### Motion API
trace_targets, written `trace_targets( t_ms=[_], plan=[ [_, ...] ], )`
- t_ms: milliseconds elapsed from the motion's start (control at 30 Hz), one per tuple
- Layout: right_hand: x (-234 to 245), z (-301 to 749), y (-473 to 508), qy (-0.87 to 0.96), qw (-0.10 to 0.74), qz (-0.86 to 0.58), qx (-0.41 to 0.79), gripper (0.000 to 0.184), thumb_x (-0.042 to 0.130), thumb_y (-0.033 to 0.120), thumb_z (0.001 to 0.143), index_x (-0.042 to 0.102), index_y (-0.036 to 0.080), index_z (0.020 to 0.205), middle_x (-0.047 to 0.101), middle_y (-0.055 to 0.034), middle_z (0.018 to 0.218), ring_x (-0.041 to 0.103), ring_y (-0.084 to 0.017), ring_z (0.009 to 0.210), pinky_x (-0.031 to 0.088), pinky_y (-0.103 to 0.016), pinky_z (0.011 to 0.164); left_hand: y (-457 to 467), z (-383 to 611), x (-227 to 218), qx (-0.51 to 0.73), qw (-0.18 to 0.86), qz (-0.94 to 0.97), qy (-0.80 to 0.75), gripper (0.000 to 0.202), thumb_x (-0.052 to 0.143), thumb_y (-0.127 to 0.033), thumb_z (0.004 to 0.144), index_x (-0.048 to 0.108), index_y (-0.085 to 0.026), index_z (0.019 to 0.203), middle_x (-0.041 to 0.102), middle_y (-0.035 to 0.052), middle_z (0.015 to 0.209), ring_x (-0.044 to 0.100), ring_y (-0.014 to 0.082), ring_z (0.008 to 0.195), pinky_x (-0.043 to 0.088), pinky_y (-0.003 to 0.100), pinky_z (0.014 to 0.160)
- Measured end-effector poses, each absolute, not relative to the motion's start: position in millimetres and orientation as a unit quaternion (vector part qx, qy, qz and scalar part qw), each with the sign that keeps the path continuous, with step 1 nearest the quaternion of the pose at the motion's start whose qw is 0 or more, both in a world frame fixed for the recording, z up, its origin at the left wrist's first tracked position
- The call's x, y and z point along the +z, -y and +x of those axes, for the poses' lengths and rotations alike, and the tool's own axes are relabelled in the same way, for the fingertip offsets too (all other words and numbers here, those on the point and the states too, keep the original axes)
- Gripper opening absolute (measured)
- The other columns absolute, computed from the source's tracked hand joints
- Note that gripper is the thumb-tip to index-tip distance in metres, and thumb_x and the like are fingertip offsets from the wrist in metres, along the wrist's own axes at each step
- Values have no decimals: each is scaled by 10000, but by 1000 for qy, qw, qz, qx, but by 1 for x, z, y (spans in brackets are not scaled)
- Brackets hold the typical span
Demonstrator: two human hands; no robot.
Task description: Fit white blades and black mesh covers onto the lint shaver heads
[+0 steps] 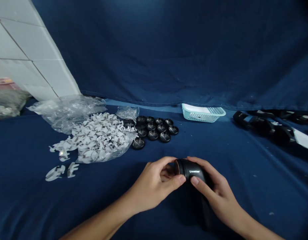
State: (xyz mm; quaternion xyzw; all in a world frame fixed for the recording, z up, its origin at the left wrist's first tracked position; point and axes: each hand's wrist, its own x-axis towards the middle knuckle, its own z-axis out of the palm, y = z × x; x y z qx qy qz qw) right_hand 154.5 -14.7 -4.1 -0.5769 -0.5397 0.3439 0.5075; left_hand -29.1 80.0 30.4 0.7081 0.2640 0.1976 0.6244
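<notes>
A black handheld device (194,172) with white lettering is held between my two hands, its curved body slanting down toward me. My left hand (152,185) closes thumb and fingers around the ribbed ring at its round left end. The body is gripped by my right hand (220,191), with the thumb on the near side and the fingers over the far side. The flat face of the round end points left and is mostly hidden by my left fingers. Beyond my hands lie several round black caps (153,134) with speckled inner faces.
A heap of small white plastic parts (101,135) spills from a clear bag (69,111) at the left. Two loose white parts (55,172) lie nearer. A pale blue basket (202,116) stands by the back curtain. More black devices (266,128) lie at the right.
</notes>
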Motion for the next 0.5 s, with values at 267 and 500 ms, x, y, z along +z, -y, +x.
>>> trace_targets(
  t_ms=[267, 500],
  plan=[
    [1, 151, 15, 467, 514, -581, 424, 376, 626, 430, 880, 571, 322, 1235, 609, -15, 1271, 519, -243, 1213, 365, -374, 1047, -76, -29, 35, 188, 551, 761, -286, 347, 524, -426, 921, 566, -185, 1166, 698, 49, 949, 682, 205, 852, 560, 327, 765],
    [0, 148, 10, 168, 524, -383, 742, 326, 560, 430, 906, 664, 192, 1103, 743, -60, 905, 677, -175, 698, 505, -279, 687, -73, -25, 18, 279, 438, 821, -236, 802, 774, -537, 684, 451, -223, 1347, 407, 121, 1446, 384, 303, 1337, 322, 443, 1128]
  ],
)
